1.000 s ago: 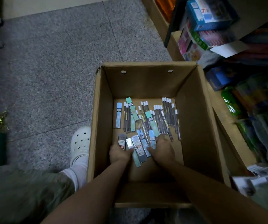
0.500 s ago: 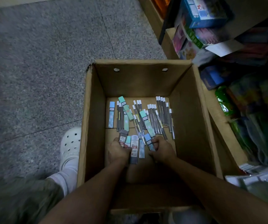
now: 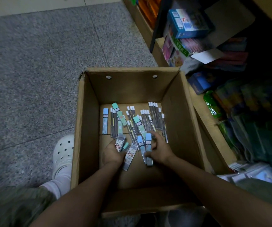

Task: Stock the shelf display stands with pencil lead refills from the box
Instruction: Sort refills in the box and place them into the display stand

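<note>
a grey speckled floor [image 3: 33,71] holds an open cardboard box [image 3: 86,128] beside a low shelf [image 3: 202,115]. refill packs [image 3: 148,118] lie scattered on the box bottom. the left hand [image 3: 113,153] grips a grey pack [image 3: 120,142]; the right hand [image 3: 160,149] pinches blue packs [image 3: 148,144].

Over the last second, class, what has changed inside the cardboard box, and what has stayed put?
The left hand and right hand have gathered the scattered flat refill cases: the left now grips the clear red-labelled cases, the right the pale blue cases. The white-capped lead tubes farther back and the brown cardboard box stayed as they were.
</note>
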